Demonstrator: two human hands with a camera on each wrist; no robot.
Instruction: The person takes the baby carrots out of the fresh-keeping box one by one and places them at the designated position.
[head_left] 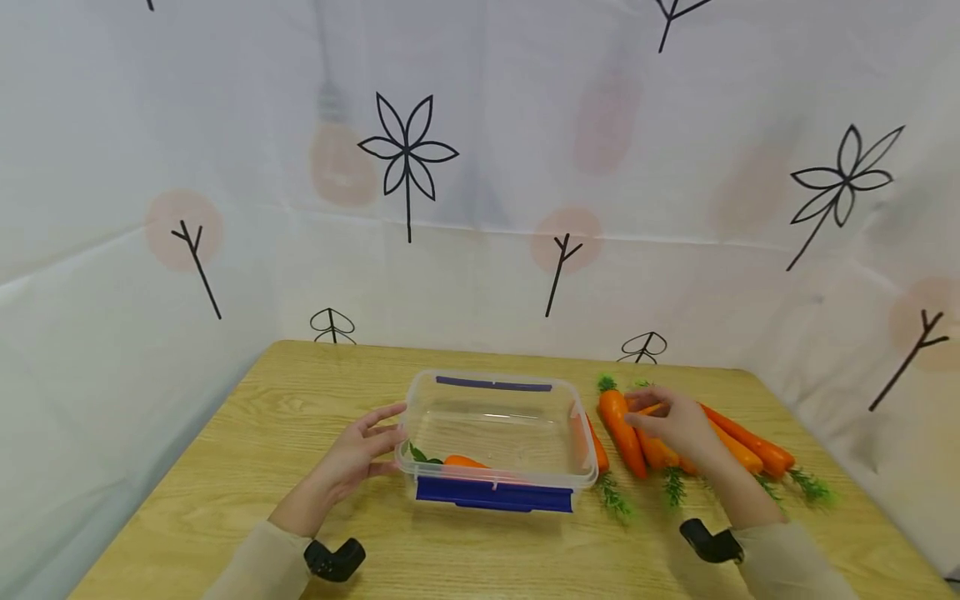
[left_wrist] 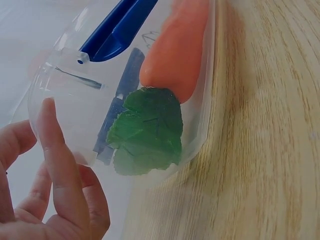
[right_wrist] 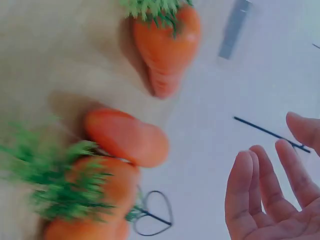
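Observation:
A clear plastic food container (head_left: 587, 481) with blue latches stands on the table. An orange carrot (head_left: 463, 462) with a flat green leaf (left_wrist: 147, 132) lies inside, along its front wall. At the container's left end, my left hand (head_left: 356, 458) has its fingers spread against or close beside the wall; whether they all touch is unclear. My right hand (head_left: 678, 425) is above the pile of carrots, over a carrot (head_left: 619, 423) with its green top to the back. In the right wrist view its fingers are loosely extended and hold nothing.
Several more carrots, among them one long carrot (head_left: 750, 437), lie right of the container with feathery green tops (head_left: 810, 485). One carrot (head_left: 597, 450) lies close by its right wall. Behind the wooden table (head_left: 300, 392) hangs a white patterned cloth (head_left: 480, 283).

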